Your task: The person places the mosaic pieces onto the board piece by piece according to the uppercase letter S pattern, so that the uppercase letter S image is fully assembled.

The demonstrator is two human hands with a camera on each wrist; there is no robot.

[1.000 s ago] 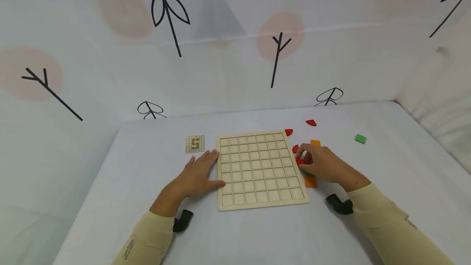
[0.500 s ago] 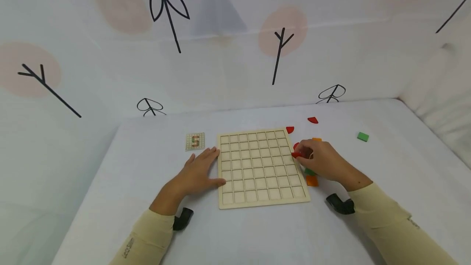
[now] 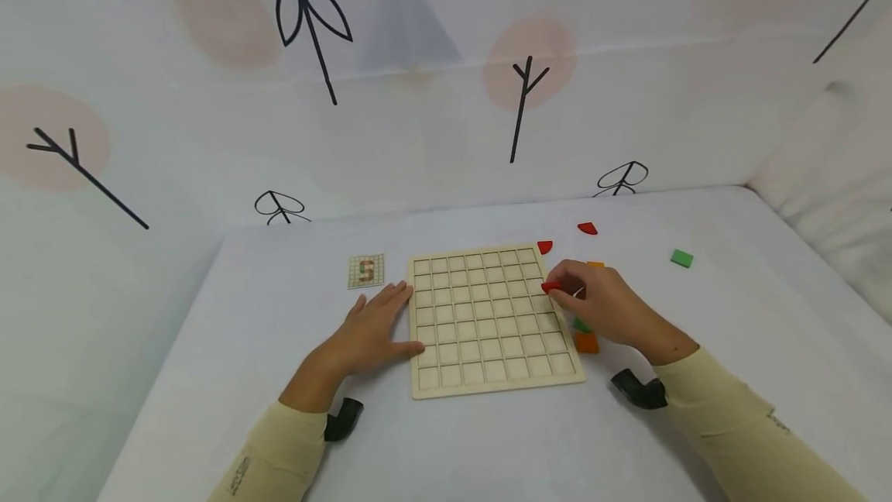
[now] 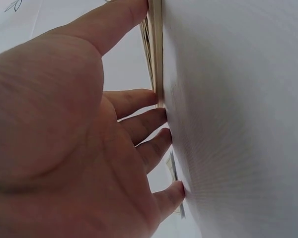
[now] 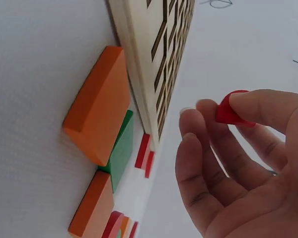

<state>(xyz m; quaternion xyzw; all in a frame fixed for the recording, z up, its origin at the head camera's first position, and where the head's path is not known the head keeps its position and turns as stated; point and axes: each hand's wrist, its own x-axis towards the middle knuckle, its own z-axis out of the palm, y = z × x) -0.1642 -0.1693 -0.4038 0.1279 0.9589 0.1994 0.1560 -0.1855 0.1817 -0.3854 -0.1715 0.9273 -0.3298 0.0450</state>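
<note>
A wooden grid board (image 3: 481, 307) lies on the white table, its squares bare. At its left edge rests my left hand (image 3: 365, 339), fingers spread and thumb at the rim; the left wrist view shows the fingertips (image 4: 157, 97) right against the board's side. Over the right edge of the board, my right hand (image 3: 609, 304) pinches a small red tile (image 5: 228, 114) with a rounded side between thumb and finger. Its other fingers are loosely bent. Below that hand lie an orange tile (image 3: 587, 343) and a green tile (image 3: 581, 324), partly covered.
A small pattern card (image 3: 365, 271) lies beyond my left hand. Past the board's far right corner are a red tile (image 3: 545, 247) and another red tile (image 3: 588, 228). A green tile (image 3: 682, 258) sits farther right. A printed cloth (image 3: 418, 138) rises behind the table.
My right hand has picked up the red tile from beside the board and brought it left, over the board's right edge. The left hand stays at the left edge.
</note>
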